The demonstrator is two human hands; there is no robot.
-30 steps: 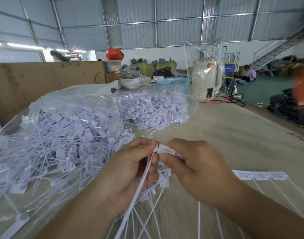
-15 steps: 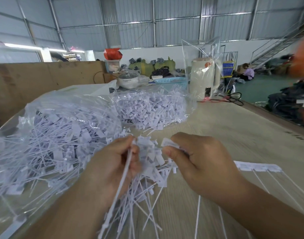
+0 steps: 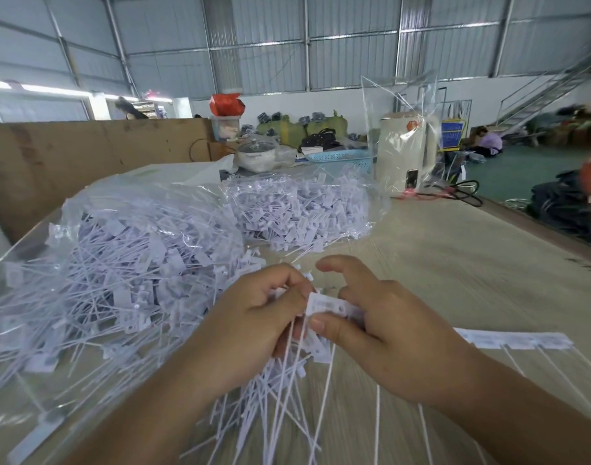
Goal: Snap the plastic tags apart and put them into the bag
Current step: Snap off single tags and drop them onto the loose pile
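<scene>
My left hand (image 3: 253,317) curls around a bundle of white plastic tags (image 3: 287,380), fingers clamped on their heads while the thin tails fan out toward me over the wooden table (image 3: 455,263). My right hand (image 3: 378,333) pinches the strip of joined tags (image 3: 327,305) between thumb and a bent finger, the forefinger lifted clear above it. The two hands meet at that strip. Just left of my left hand lies the big clear bag (image 3: 113,256), heaped with loose tags. A second clear bag (image 3: 300,209) of tags sits farther off. Another joined strip (image 3: 518,340) lies flat on the table, right of my right wrist.
</scene>
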